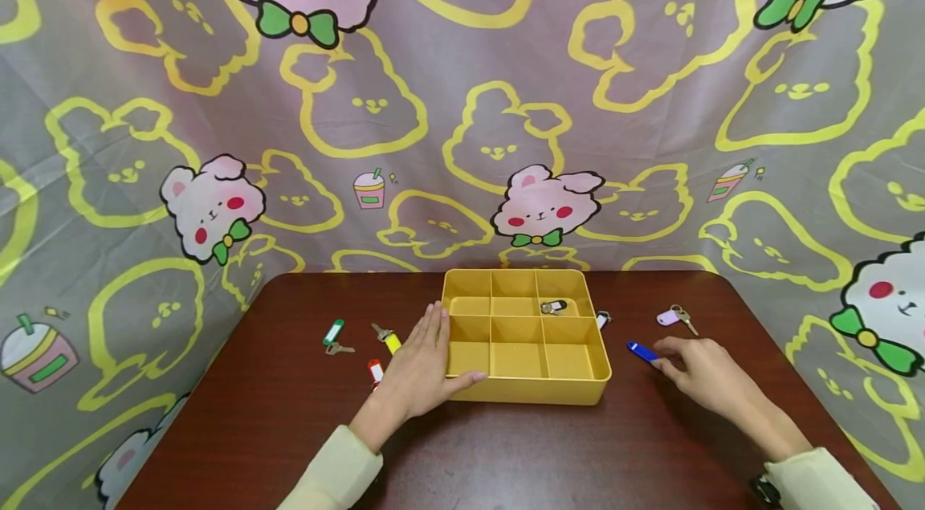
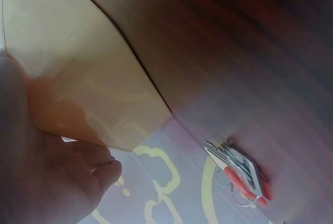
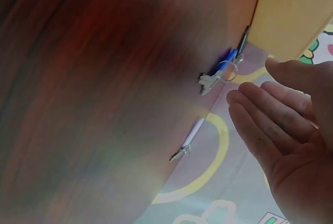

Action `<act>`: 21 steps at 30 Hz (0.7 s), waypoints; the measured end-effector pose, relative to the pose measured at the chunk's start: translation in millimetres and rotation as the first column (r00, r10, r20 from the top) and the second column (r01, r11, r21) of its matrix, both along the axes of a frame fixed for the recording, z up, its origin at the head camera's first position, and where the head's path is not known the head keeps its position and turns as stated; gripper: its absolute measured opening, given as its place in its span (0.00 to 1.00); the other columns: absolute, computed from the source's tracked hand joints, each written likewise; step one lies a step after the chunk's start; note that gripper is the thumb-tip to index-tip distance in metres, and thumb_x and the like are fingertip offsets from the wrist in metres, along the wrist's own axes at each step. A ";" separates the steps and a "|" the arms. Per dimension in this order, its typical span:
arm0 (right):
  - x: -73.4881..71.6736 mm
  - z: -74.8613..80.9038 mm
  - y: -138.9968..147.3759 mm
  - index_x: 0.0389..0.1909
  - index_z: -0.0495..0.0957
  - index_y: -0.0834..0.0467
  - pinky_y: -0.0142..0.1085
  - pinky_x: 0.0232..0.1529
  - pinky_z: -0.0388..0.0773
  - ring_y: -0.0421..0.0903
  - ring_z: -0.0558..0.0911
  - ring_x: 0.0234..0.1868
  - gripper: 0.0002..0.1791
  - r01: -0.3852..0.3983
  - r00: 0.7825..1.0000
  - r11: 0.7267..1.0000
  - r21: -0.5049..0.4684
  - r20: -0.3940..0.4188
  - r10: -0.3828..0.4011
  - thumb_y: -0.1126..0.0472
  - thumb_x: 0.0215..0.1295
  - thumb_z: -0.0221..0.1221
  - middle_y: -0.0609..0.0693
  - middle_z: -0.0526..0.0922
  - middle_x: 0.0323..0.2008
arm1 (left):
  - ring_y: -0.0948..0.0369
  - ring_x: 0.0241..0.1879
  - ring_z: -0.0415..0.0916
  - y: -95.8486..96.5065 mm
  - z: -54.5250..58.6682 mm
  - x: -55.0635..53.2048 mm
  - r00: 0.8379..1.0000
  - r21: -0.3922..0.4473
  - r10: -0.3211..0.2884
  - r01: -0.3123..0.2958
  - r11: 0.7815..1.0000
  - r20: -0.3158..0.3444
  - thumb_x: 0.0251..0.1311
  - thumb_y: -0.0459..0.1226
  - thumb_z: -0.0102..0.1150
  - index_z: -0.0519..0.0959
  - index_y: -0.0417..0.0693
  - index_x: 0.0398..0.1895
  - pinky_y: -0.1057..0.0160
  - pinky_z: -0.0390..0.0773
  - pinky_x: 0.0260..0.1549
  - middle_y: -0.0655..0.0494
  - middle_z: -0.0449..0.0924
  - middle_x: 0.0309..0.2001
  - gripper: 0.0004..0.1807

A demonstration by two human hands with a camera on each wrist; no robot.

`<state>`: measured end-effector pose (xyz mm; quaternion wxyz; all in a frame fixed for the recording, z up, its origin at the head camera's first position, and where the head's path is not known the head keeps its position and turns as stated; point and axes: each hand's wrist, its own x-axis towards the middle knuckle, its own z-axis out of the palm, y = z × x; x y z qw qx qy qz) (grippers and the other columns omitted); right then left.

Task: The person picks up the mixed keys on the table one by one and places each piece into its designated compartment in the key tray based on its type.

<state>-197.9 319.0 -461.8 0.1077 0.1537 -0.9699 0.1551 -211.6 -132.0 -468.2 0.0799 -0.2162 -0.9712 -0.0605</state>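
A yellow divided box [image 1: 535,391] stands mid-table. My left hand [image 1: 422,369] rests along its left side, fingers straight at the rim and thumb over the front left corner. To the right of the box lies a blue key tag [image 1: 641,351]. My right hand [image 1: 701,369] hovers close over it; in the right wrist view the fingers are extended and apart from the tag, whose key [image 3: 207,82] and ring show on the table. One key with a black tag [image 1: 555,307] lies in the back right compartment.
Left of the box lie keys with a green tag [image 1: 333,332], a yellow tag [image 1: 393,344] and a red tag [image 1: 375,370]. A lilac-tagged key [image 1: 669,317] lies at the back right. Another dark tag [image 1: 603,320] lies against the box's right side. A patterned curtain [image 1: 462,132] surrounds the table.
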 end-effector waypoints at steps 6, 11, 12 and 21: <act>-2.9 -6.0 4.3 0.43 0.88 0.62 0.40 0.30 0.78 0.38 0.80 0.30 0.11 -0.023 1.000 0.999 0.032 0.022 0.023 0.63 0.61 0.72 0.49 0.91 0.34 | 0.45 0.86 0.45 0.6 -1.2 -1.5 1.000 -0.008 0.008 -0.008 1.000 0.008 0.62 0.81 0.35 0.52 0.32 0.82 0.50 0.58 0.82 0.36 0.42 0.85 0.67; -4.1 -8.2 3.7 0.42 0.88 0.61 0.36 0.28 0.74 0.35 0.74 0.27 0.10 -0.050 0.999 0.997 0.053 0.017 0.049 0.64 0.60 0.73 0.43 0.87 0.30 | 0.44 0.85 0.47 -0.2 -0.9 -0.9 1.000 -0.006 -0.006 0.006 1.000 -0.003 0.63 0.81 0.36 0.52 0.31 0.82 0.49 0.60 0.81 0.35 0.44 0.85 0.67; -4.8 -8.1 3.1 0.42 0.88 0.60 0.35 0.28 0.73 0.35 0.73 0.27 0.10 -0.055 0.998 0.997 0.056 0.019 0.054 0.64 0.60 0.73 0.42 0.86 0.29 | 0.43 0.85 0.47 -0.4 -1.0 -1.2 1.000 -0.008 -0.006 0.006 1.000 -0.004 0.63 0.81 0.36 0.52 0.31 0.82 0.49 0.60 0.81 0.35 0.44 0.85 0.67; -11.0 -9.2 -0.8 0.42 0.88 0.61 0.36 0.28 0.72 0.36 0.70 0.26 0.10 -0.094 0.995 0.990 0.109 0.050 0.089 0.66 0.61 0.72 0.43 0.85 0.28 | 0.44 0.86 0.46 -0.2 -1.3 -2.1 1.000 -0.013 -0.002 0.002 1.000 0.014 0.63 0.81 0.34 0.50 0.31 0.83 0.50 0.59 0.82 0.36 0.42 0.85 0.67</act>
